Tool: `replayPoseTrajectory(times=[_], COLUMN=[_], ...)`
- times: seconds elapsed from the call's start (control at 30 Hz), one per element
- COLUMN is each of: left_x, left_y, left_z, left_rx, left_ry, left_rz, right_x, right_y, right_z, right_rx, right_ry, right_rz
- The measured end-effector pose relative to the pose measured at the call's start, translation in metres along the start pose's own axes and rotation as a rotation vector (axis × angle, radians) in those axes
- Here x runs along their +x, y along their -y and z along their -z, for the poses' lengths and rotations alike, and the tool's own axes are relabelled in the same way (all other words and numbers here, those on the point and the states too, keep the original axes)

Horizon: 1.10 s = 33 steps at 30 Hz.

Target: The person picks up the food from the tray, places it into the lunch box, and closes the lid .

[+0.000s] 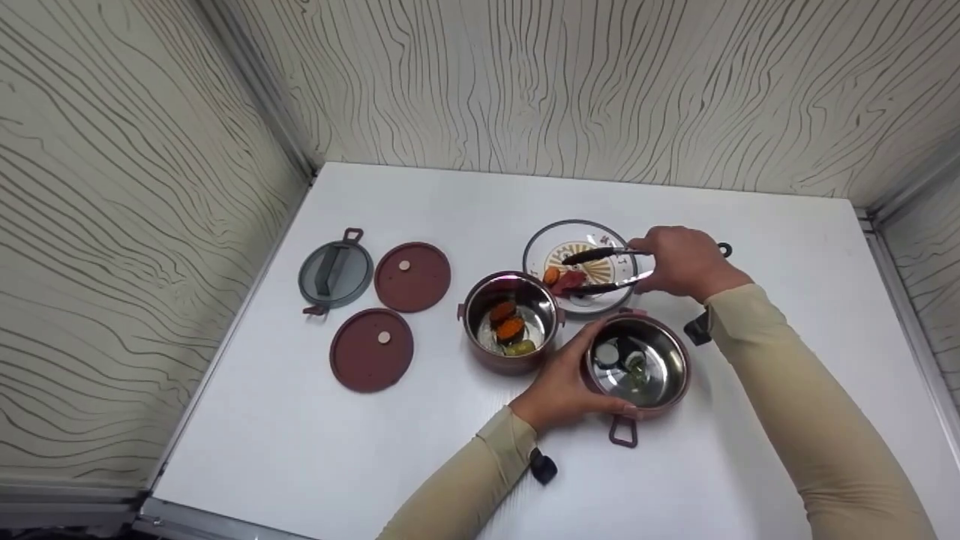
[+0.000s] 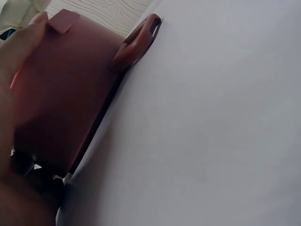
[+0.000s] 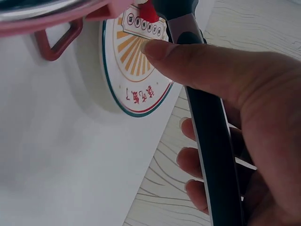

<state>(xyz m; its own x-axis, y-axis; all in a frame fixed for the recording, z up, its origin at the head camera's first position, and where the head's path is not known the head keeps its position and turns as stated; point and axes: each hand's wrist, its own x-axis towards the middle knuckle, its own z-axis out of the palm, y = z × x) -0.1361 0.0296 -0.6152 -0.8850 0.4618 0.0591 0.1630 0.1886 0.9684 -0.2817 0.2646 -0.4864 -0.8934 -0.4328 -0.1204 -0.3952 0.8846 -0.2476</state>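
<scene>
From my post, in the head view, I have the left hand at lower centre, curled round the side of the right-hand pot, its thumb along the near wall. My right hand, right of centre, is wrapped round the tongs; the right wrist view shows the thumb along one side and the fingers bent round the other. The tongs' arms stand apart over the plate, just above the frame's centre. Their lower tip is by a red piece of food, and I cannot tell whether they touch. An orange piece lies just beside the red one, at the plate's left.

The pot in my left hand sits upright on the white table, with a pale round piece and a green piece inside. Near the middle of the frame stands the other pot, holding two orange-topped pieces and a yellow-green piece. Left of it lie two dark red lids, and farther left, a grey lid with a bar handle. Patterned walls fill the top and left of the frame.
</scene>
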Motion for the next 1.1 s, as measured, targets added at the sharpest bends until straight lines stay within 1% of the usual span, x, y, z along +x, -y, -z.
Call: replayPoseTrajectory(times=[0.3, 0.6, 0.7, 0.83, 1.03, 1.1], left_x=[-0.001, -0.002, -0.002, -0.001, 0.000, 0.000], left_y=[0.001, -0.001, -0.002, -0.001, 0.002, 0.001], left_z=[-0.001, -0.001, 0.000, -0.001, -0.002, -0.002], left_rx=[-0.014, -0.024, -0.020, -0.008, -0.021, -0.019], left_ry=[0.004, -0.005, -0.006, -0.011, -0.004, -0.006], left_rz=[0.004, 0.027, 0.024, 0.011, -0.004, -0.003], right_x=[0.000, 0.004, 0.006, 0.008, 0.008, 0.008], right_y=[0.007, 0.024, 0.028, 0.028, 0.022, 0.021], right_z=[-0.001, 0.008, 0.011, 0.013, 0.013, 0.012], right_rx=[-0.015, -0.082, -0.102, -0.108, -0.092, -0.093], right_ry=[-0.003, 0.030, 0.045, 0.057, 0.049, 0.047], right_rz=[0.039, 0.027, 0.019, 0.008, -0.014, -0.009])
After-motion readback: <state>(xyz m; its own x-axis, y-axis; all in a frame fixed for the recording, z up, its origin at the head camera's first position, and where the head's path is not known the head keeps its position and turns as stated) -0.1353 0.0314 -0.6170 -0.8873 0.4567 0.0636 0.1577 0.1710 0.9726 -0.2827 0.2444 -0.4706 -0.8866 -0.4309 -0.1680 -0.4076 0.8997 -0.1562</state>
